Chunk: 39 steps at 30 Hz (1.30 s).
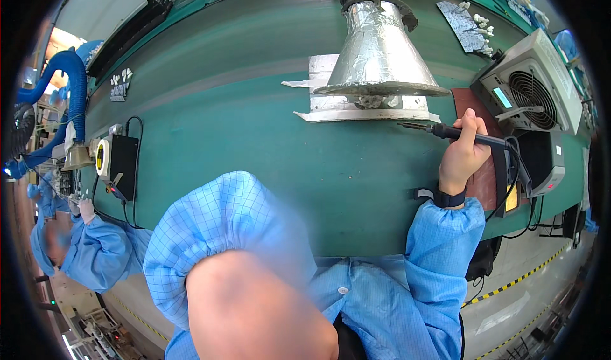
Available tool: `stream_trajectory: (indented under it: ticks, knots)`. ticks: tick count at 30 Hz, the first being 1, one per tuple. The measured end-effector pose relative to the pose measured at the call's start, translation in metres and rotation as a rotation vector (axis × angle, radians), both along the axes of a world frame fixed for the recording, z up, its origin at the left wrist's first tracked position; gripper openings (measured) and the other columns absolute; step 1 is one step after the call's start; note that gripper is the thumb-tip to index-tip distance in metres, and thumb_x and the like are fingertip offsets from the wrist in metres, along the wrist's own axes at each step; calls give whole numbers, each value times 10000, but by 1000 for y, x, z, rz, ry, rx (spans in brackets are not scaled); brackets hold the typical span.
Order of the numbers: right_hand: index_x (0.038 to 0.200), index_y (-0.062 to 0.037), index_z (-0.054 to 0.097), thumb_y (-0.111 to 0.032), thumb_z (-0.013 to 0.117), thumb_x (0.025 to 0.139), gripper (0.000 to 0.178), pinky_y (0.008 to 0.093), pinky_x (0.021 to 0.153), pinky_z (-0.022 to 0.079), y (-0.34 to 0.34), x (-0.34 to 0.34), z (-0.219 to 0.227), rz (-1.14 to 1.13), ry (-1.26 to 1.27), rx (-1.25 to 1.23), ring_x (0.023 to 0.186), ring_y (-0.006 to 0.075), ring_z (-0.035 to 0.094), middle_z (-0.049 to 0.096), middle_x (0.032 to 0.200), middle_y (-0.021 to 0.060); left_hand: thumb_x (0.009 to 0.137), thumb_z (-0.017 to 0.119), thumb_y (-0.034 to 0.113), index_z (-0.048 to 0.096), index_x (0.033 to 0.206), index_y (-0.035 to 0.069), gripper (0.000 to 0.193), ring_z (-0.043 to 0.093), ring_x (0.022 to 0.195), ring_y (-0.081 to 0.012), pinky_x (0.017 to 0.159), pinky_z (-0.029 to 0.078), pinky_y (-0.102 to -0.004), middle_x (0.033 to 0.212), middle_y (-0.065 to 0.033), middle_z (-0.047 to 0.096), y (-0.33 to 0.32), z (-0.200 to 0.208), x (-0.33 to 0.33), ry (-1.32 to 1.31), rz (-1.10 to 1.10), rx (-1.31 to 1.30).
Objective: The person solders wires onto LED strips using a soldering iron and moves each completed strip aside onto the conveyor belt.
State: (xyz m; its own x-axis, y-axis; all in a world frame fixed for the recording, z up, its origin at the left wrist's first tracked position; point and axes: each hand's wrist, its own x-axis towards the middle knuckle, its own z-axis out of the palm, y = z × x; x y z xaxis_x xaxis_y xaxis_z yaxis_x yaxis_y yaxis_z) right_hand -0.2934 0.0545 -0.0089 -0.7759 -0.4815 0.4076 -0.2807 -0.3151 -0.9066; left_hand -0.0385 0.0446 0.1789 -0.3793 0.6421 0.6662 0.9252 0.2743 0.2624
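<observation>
My right hand [463,156] is closed round the black handle of a soldering iron [474,136], its tip pointing left over the green mat. Beyond the tip, a foil-covered fume hood [382,48] stands above a white-edged plate [366,116]. A dark strap circles my right wrist below the blue sleeve. Raised close to the camera at the lower middle, my left hand [254,309] appears large and blurred, coming out of a blue checked sleeve [216,214]. Its fingers are out of sight.
At the right stand a pale fan unit [531,83] and a dark soldering station [541,163]. A black boxed device [119,159] with cables sits at the left. Small boards with white parts [468,26] lie at the back. A co-worker in blue [95,245] is at far left.
</observation>
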Motion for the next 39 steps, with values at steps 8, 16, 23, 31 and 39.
stream_trajectory:
  ticks: [8, 16, 23, 31, 39]
  knots:
    - [633, -53, 497, -174, 578, 918, 319, 185, 490, 251, 2, -1, 0, 8, -29, 15, 550, 21, 364, 461, 622, -42, 713, 595, 184, 546, 547, 72, 206, 574, 560, -234, 554, 458, -337, 545, -63, 536, 4, -8, -4, 95, 30, 160]
    - [646, -41, 509, -157, 572, 918, 302, 189, 520, 271, 4, 1, 1, 32, -41, 43, 584, 29, 381, 474, 642, -32, 710, 597, 188, 550, 542, 74, 208, 573, 557, -230, 555, 460, -332, 541, -58, 535, 7, -9, -1, 86, 38, 182]
    - [652, -40, 512, -156, 568, 920, 298, 190, 522, 273, 0, 2, -2, 34, -30, 26, 587, 29, 382, 478, 644, -30, 705, 600, 188, 551, 533, 78, 210, 572, 551, -226, 553, 461, -330, 537, -57, 534, 9, -13, 1, -568, -302, 404]
    - [649, -46, 510, -166, 569, 922, 304, 186, 511, 264, 3, -2, 0, 17, -18, 21, 577, 25, 378, 476, 641, -35, 698, 604, 182, 543, 524, 73, 214, 571, 548, -228, 550, 459, -328, 534, -60, 530, 4, -8, -1, 85, 59, 147]
    - [648, -51, 510, -173, 570, 921, 305, 188, 508, 267, 4, -1, 0, 20, -24, 41, 572, 23, 378, 475, 637, -40, 700, 602, 174, 537, 527, 70, 212, 564, 543, -236, 544, 452, -332, 535, -66, 523, 5, -10, -2, 99, 52, 165]
